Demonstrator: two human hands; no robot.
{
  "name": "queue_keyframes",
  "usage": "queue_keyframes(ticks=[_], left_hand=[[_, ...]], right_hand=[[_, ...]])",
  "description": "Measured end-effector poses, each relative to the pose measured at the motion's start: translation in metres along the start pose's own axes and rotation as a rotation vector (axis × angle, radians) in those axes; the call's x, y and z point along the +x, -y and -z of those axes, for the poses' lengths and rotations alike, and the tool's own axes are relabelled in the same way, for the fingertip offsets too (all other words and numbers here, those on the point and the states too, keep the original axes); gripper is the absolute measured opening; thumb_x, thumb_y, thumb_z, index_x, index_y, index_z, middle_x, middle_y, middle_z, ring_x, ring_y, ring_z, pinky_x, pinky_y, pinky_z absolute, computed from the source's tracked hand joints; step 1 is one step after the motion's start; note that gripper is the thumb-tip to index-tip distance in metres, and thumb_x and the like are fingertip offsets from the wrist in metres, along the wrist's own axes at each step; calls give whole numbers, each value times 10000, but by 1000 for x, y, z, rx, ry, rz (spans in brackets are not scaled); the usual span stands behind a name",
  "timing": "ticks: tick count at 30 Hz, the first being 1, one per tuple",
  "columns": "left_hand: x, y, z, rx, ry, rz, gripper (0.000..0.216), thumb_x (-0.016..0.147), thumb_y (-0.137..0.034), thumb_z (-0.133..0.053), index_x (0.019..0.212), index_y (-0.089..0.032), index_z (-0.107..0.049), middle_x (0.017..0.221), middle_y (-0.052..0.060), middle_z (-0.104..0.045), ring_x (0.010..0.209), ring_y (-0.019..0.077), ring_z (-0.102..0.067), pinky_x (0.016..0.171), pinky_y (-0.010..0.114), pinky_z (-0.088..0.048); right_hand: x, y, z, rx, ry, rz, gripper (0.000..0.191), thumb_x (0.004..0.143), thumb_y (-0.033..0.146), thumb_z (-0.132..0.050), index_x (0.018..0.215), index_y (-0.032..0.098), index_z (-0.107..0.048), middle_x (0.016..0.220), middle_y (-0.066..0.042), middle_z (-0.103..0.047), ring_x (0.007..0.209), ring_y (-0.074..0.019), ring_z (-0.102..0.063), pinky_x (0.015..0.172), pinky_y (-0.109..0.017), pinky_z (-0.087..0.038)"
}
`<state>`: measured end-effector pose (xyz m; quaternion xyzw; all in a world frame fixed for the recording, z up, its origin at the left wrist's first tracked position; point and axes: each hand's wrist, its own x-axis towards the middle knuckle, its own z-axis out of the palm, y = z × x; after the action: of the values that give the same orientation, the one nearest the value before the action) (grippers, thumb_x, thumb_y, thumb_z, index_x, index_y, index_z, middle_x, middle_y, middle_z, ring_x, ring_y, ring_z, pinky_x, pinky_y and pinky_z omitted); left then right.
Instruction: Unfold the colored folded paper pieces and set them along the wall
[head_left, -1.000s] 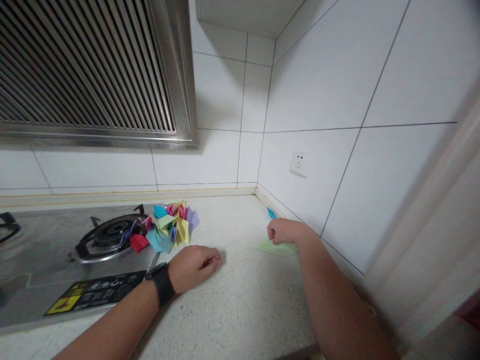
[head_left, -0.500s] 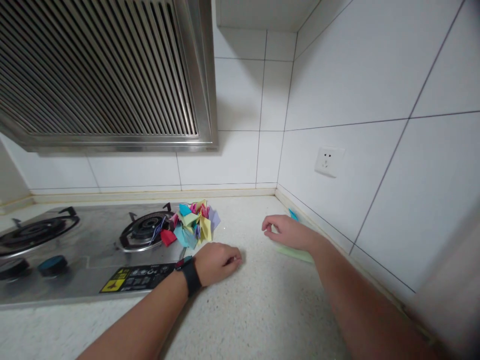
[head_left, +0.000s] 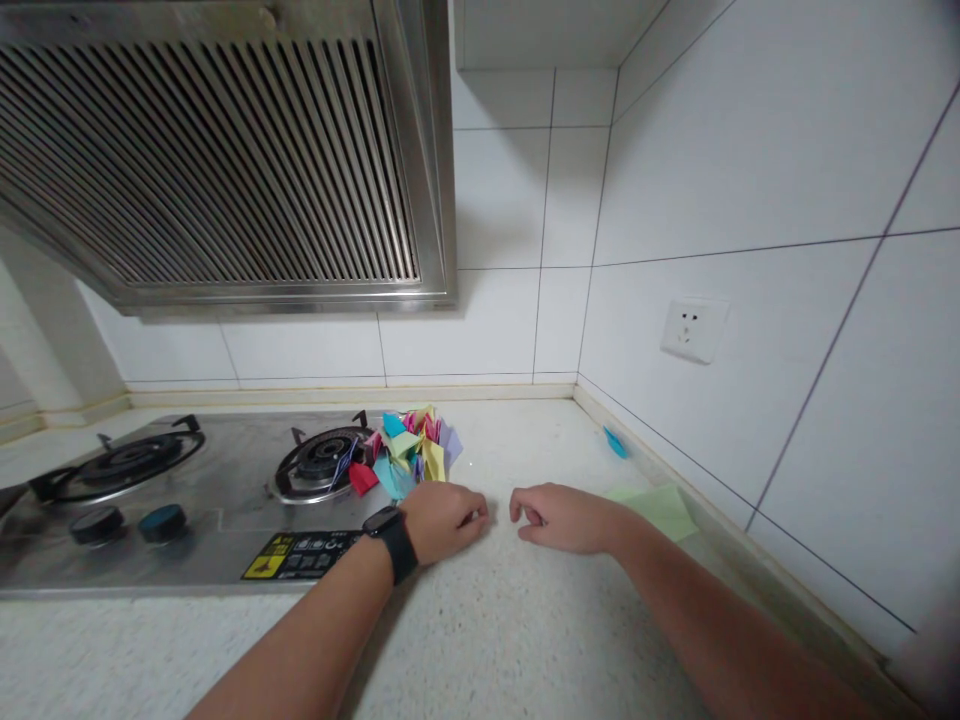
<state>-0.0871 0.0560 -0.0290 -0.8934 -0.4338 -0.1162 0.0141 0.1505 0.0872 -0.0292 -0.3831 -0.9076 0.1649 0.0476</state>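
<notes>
Low over the pale speckled countertop [head_left: 487,620], my left hand [head_left: 448,520], with a black watch [head_left: 391,542] on its wrist, is loosely closed; nothing shows between its fingers. Facing it across a small gap, my right hand [head_left: 566,517] has bent fingers with the thumb apart and nothing visible in them. Just behind my left hand lies a bunch of colourful folded papers [head_left: 409,450], partly over the stove's edge. A light green sheet of paper [head_left: 664,510] lies beside my right wrist, which partly hides it.
To the left is a gas stove [head_left: 232,550] with two burners and knobs. A range hood [head_left: 300,297] hangs above. Along the right tiled wall sits a small blue object [head_left: 615,442], its kind unclear. A socket [head_left: 695,330] is on that wall.
My right hand has moved left and nearer, away from the green paper, which now shows more fully. My left hand has hardly moved. The view has turned slightly left.
</notes>
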Motion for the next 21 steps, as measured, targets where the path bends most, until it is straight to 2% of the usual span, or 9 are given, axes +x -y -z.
queue_keyframes(ticks=[2,5,9,11,16,21], left_hand=[[-2,12,8,42,-42,89,216,878,-342,-460,908,-259,-657,831,14,-690,771,178,-626,614,258,-375],[-6,35,23,131,-147,314,208,865,-347,-487,976,-254,-636,953,42,-684,863,201,-626,660,272,-406],[-12,57,33,184,-140,597,249,863,-394,-490,954,-223,-647,936,80,-684,865,230,-635,685,296,-430],[-14,60,33,160,-126,648,311,854,-457,-483,914,-210,-663,903,93,-687,854,241,-639,691,305,-439],[-15,62,26,133,-72,648,429,763,-590,-519,763,-201,-701,837,121,-693,824,294,-646,683,353,-459],[-16,67,22,149,3,735,332,766,-469,-530,781,-190,-708,856,156,-699,814,315,-658,670,374,-472]], right_hand=[[0,-1,-1,13,1,2,246,793,266,-584,1032,221,-617,781,-6,-616,661,-125,-529,554,-221,-286],[2,-5,-3,39,7,1,233,803,263,-570,1026,217,-620,780,-6,-621,659,-122,-533,556,-219,-292],[3,-7,-4,55,9,4,235,802,261,-570,1026,213,-623,770,-6,-622,654,-122,-535,557,-219,-298],[2,-7,-4,57,0,12,234,800,263,-573,1023,214,-626,761,-4,-622,650,-123,-537,558,-222,-302],[1,-6,-3,69,-19,14,228,791,263,-581,1009,218,-632,767,-6,-623,656,-129,-541,555,-225,-305],[1,-5,-3,78,-5,-7,246,785,254,-583,1024,218,-632,767,-8,-621,651,-130,-538,555,-225,-305]])
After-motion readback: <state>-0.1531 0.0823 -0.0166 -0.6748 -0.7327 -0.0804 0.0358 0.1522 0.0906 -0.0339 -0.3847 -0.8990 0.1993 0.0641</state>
